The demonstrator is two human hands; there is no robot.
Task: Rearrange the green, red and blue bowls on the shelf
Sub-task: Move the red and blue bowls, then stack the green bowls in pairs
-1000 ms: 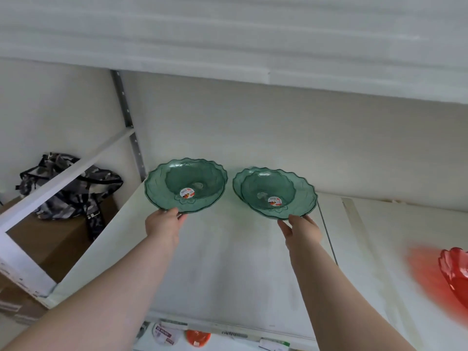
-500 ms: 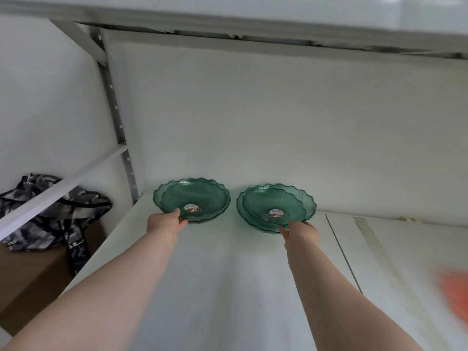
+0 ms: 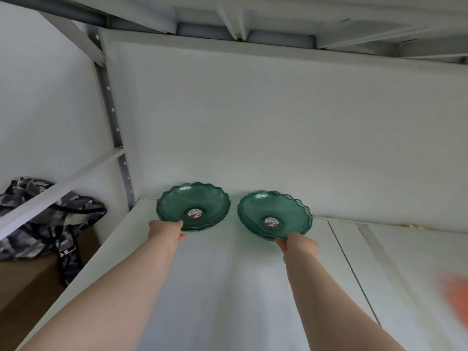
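Note:
Two translucent green scalloped bowls rest on the white shelf (image 3: 202, 287) against the back wall, each with a round sticker in its middle. The left green bowl (image 3: 193, 205) looks like a stack of two; my left hand (image 3: 166, 231) grips its near rim. The right green bowl (image 3: 274, 215) also shows doubled rims; my right hand (image 3: 298, 245) pinches its near edge. A red-orange glow (image 3: 455, 297) on the shelf at the far right marks a red bowl out of frame. No blue bowl is in view.
A perforated metal upright (image 3: 114, 127) and a slanted white rail (image 3: 58, 188) bound the shelf on the left. Beyond them a camouflage bag (image 3: 43, 219) lies on a brown box (image 3: 27, 282). The underside of the upper shelf (image 3: 278, 21) is close overhead.
Both hands have pushed the green bowls away from me to the back wall and set them flat; the view has tilted upward, and the red bowl has left the frame.

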